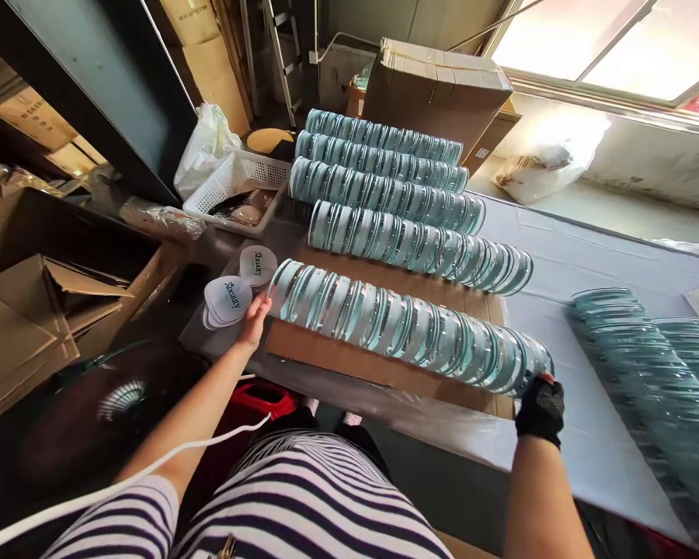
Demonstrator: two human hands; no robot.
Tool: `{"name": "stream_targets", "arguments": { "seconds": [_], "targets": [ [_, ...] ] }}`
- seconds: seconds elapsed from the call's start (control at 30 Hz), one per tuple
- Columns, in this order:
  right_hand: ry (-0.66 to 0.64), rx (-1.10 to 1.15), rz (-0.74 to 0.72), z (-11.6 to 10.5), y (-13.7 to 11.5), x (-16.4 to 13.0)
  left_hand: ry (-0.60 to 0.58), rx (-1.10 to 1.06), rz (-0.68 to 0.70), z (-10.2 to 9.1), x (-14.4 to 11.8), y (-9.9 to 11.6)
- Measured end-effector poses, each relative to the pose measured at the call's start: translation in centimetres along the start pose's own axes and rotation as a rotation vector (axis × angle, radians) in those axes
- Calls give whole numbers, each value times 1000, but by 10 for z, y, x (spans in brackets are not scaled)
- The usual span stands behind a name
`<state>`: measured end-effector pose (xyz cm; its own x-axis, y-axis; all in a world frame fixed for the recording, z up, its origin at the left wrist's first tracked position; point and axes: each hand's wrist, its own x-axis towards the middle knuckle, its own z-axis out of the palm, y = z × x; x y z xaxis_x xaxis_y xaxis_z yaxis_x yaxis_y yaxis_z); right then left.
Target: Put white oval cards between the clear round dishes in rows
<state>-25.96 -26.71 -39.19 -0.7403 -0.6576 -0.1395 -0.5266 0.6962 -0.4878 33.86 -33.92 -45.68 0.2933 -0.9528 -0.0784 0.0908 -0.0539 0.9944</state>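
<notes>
A long row of round, clear glass pieces (408, 330), standing on edge and packed face to face, lies across a flat cardboard sheet (338, 349) on the table. My bare left hand (258, 318) holds the row's left end, its fingers against the outermost piece. At the right end, my right hand (541, 407), in a black fingerless glove, grips the last pieces; its fingertips are partly hidden. White rounded cards with printed lettering (228, 301) lie just beside my left hand.
Several similar glass rows (384, 190) lie behind, and more glass stacks (646, 357) stand at the right on the white-covered table (582, 458). A white plastic basket (238, 182) sits at the back left. A large carton (436, 101) stands beyond; a white cable (168, 458) crosses my left arm.
</notes>
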Motion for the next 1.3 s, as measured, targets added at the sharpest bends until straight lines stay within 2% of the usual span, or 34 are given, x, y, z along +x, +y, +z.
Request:
{"name": "stream_targets", "arguments": {
  "seconds": [0.07, 0.1, 0.17, 0.2, 0.23, 0.27, 0.3, 0.33, 0.4, 0.47, 0.53, 0.6, 0.73, 0.9, 1.0, 1.13, 1.23, 1.3],
  "targets": [
    [137, 10, 49, -11, -27, -1, -23, 46, -11, 1, 2, 1],
    [226, 16, 18, -15, -44, -4, -20, 71, -20, 1, 4, 0],
    [356, 26, -155, -14, -91, -21, 12, 125, -4, 4, 9, -2],
    [361, 14, -284, -6, -120, -35, 31, 137, 18, 7, 14, -2],
    [244, 14, -419, 6, -152, -53, 43, 126, 43, 10, 18, -2],
    [67, 2, -587, 23, -186, -74, 34, 96, 65, 14, 23, -1],
    [-118, -70, -790, 45, -220, -97, -2, 55, 78, 18, 27, 0],
    [-214, -105, -898, 69, -254, -120, -61, 8, 81, 22, 30, 2],
    [-315, -166, -1040, 117, -315, -164, -181, -64, 73, 28, 34, 4],
    [-392, -383, -1208, 154, -363, -196, -241, -93, 64, 31, 33, 7],
    [-497, -587, -1275, 177, -398, -213, -251, -101, 48, 31, 31, 8],
    [-574, -687, -1308, 186, -420, -219, -251, -94, 43, 30, 29, 10],
    [-596, -769, -1364, 187, -436, -219, -266, -88, 50, 31, 27, 14],
    [-545, -861, -1377, 186, -434, -213, -258, -74, 31, 33, 27, 20],
    [-468, -807, -1325, 185, -426, -212, -268, -93, 26, 33, 26, 23],
    [-368, -709, -1198, 175, -404, -232, -265, -88, -20, 33, 27, 25],
    [-311, -686, -1246, 169, -373, -264, -218, -78, 23, 36, 30, 22],
    [-344, -703, -1278, 173, -344, -286, -171, -81, 54, 39, 34, 18]
  ]
}}
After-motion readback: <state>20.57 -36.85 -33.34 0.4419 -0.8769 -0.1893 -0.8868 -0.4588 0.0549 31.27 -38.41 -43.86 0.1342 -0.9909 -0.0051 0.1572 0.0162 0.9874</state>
